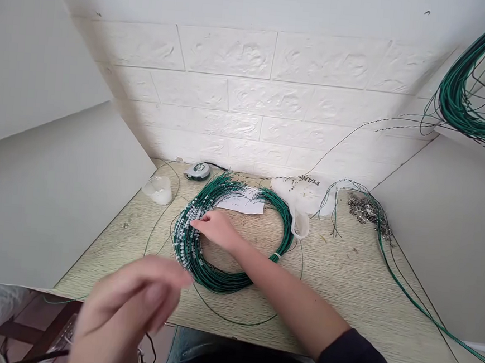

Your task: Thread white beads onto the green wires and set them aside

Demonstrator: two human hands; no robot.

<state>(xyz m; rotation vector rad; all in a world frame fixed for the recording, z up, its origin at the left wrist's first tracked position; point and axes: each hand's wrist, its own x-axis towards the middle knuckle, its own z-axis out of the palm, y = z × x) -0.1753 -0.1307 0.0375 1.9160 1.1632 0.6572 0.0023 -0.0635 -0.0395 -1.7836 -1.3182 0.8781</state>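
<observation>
A coil of green wire (235, 279) lies on the wooden table (344, 279), its left side strung with several small clear beads (183, 238). My right hand (217, 229) reaches across the coil and its fingertips rest on the beaded strands, pinched together on them. My left hand (132, 301) hovers close to the camera at the table's near edge. It is smeared by motion, fingers loosely curled, and I cannot tell whether it holds anything.
A clear plastic cup (158, 189) and a tape measure (197, 170) sit at the back left. White paper (244, 203) and a plastic bag (304, 195) lie behind the coil. Small metal parts (364, 209) and loose green wires (402, 283) lie right; another wire bundle (462, 104) hangs upper right.
</observation>
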